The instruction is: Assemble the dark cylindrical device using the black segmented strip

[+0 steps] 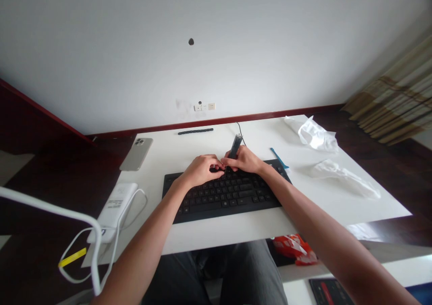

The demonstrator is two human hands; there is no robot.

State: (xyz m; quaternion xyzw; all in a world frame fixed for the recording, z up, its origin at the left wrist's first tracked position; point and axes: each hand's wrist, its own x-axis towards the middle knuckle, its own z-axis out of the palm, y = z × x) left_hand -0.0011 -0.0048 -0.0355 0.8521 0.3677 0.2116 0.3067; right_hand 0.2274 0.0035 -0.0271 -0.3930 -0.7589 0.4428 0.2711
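Observation:
A black keyboard [226, 197] lies on the white table [256, 226] in front of me. Both my hands meet over its top row. My right hand [245, 160] is closed around a slim dark grey tool [235, 146] that stands tilted, its upper end pointing away from me. My left hand [201, 169] has its fingers curled and pinched against the keys right beside the tool's lower end. What the left fingers grip is too small to make out.
A phone [136, 154] lies face down at the table's left corner. A white power bank [114, 210] with a white cable sits at the left edge. A black strip [195, 131], a blue tool [278, 157], crumpled white wipes [315, 134] and a red packet [294, 248] are around.

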